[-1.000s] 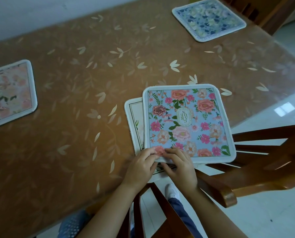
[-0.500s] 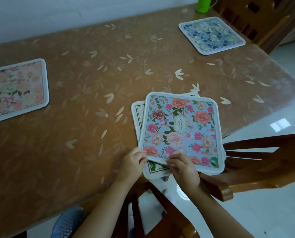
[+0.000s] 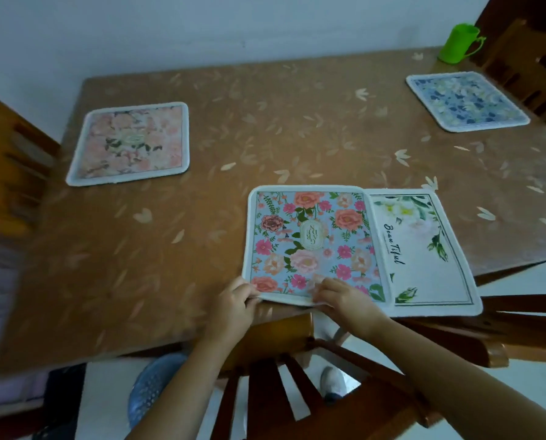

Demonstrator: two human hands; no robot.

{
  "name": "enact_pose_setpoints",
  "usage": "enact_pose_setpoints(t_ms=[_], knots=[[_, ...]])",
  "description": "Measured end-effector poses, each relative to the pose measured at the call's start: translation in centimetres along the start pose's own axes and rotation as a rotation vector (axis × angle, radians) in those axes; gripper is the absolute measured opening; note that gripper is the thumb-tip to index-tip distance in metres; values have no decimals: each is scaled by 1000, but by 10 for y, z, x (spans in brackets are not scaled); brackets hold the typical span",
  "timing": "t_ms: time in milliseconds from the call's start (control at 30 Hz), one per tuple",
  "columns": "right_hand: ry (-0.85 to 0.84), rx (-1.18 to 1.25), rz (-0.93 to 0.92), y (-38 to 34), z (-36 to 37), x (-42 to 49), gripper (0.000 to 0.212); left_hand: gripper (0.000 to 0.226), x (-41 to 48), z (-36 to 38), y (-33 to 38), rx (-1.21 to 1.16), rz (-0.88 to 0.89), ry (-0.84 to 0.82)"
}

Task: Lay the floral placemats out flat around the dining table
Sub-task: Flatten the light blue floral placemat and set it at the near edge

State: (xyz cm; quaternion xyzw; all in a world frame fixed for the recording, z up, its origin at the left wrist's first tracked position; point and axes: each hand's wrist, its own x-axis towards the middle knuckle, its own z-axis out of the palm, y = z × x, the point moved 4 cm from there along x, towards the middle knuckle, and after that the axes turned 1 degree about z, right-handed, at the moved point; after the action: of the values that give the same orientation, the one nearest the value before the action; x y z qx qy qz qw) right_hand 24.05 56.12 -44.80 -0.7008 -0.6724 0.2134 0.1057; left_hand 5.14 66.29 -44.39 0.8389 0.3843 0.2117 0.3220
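Note:
A blue placemat with pink and orange flowers [image 3: 313, 242] lies at the near edge of the brown table [image 3: 265, 128]. It overlaps the left part of a white placemat with green leaves and script [image 3: 424, 258]. My left hand [image 3: 230, 306] pinches the blue mat's near left corner. My right hand [image 3: 341, 300] pinches its near edge a little to the right, lifting that edge slightly. A pink floral placemat [image 3: 132, 142] lies flat at the far left. A blue-and-white floral placemat [image 3: 467, 101] lies flat at the far right.
A green cup [image 3: 457, 47] stands at the table's far right corner. Wooden chairs stand in front of me [image 3: 281, 360], at the far right [image 3: 532, 68] and at the left [image 3: 8, 160]. A blue perforated stool [image 3: 151, 385] sits under the table's near edge.
The blue floral mat has slid left off the white mat, uncovering most of the white mat's right side. Both hands moved left with it, and the view shifted left.

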Motion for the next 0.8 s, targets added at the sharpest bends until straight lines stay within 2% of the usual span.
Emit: enact_pose_setpoints(t_ms=[167, 400, 800], knots=[[-95, -41, -9, -41, 17, 29, 25, 7, -29, -34, -36, 16, -155, 58], [-7, 11, -5, -91, 44, 52, 23, 8, -39, -67, -68, 17, -266, 146], [52, 65, -14, -118, 59, 70, 25, 3, -53, -100, -102, 151, -215, 47]])
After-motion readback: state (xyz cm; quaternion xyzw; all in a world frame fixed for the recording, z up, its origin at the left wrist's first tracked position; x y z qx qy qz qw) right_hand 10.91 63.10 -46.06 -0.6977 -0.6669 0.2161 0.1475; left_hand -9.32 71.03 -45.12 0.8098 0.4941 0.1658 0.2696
